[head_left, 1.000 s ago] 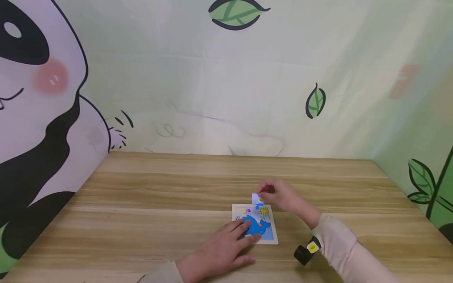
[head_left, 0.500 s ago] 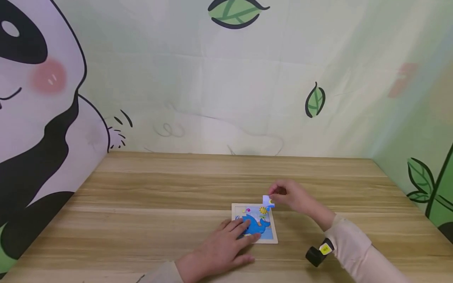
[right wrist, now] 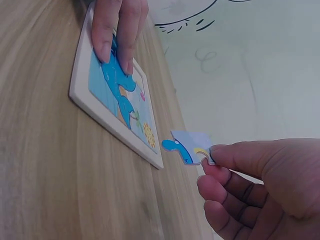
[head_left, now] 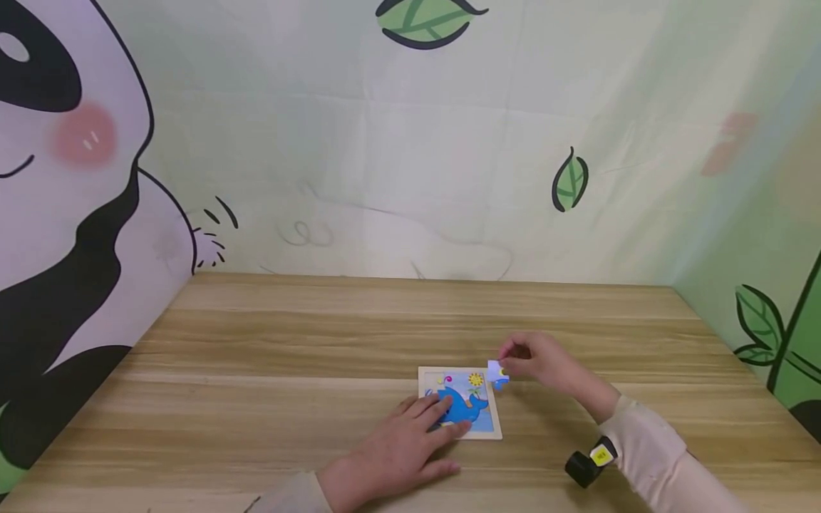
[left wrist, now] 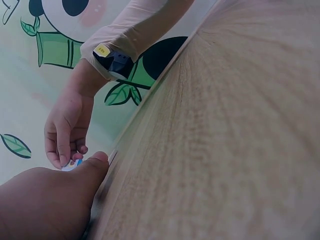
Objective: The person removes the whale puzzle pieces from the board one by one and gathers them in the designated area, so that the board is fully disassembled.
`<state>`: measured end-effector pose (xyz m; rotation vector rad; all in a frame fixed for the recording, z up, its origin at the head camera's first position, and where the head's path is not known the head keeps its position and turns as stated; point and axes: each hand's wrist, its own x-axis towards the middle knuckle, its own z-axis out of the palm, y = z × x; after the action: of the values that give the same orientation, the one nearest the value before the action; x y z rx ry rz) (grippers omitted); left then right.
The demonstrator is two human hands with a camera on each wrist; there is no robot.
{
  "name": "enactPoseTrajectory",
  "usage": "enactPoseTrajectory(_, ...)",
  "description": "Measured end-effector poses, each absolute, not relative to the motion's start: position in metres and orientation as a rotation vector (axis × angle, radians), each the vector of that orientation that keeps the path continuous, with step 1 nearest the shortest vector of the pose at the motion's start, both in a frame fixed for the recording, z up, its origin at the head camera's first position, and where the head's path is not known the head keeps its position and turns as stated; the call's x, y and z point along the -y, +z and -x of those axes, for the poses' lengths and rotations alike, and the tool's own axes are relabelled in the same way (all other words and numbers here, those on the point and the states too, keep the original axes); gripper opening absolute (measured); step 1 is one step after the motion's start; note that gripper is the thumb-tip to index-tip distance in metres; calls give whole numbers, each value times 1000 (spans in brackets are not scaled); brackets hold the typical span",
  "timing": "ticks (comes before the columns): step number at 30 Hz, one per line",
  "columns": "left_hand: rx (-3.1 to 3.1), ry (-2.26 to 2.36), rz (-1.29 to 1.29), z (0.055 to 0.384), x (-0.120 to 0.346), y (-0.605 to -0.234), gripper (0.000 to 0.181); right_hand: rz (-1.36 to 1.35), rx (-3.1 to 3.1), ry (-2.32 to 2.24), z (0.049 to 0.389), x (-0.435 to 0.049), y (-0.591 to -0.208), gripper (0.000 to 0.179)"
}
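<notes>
A puzzle board (head_left: pixel 497 420) with a pale raised frame lies on the table, showing a blue whale (head_left: pixel 463 407) and a yellow sun. My left hand (head_left: pixel 400 445) rests on its lower left, fingers extended over the picture. Between thumb and index finger, my right hand (head_left: pixel 541 363) pinches a jigsaw piece (right wrist: pixel 187 147), pale lilac with blue and a yellow curve. That piece is held off the table, just beyond the board's upper right corner. In the left wrist view, the piece is mostly hidden behind my left thumb (left wrist: pixel 92 170).
The wood-grain table (head_left: pixel 288 335) extends around the board on every side. Behind it hangs a pale backdrop (head_left: pixel 436 142) printed with leaves and a panda (head_left: pixel 58 192). A black wrist device (head_left: pixel 586 467) sits on my right forearm.
My right hand has carried the jigsaw piece rightward and slightly nearer, from above the board's top edge to beside its upper right corner. My left hand stays on the board.
</notes>
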<state>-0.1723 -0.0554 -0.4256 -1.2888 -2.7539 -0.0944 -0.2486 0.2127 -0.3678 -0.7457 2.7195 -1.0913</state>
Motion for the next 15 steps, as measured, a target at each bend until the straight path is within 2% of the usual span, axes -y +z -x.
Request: enactPoseTrajectory(15, 2755, -92, 1293, 173, 55, -426, 55, 732, -2650, -1092, 252, -226, -377, 6)
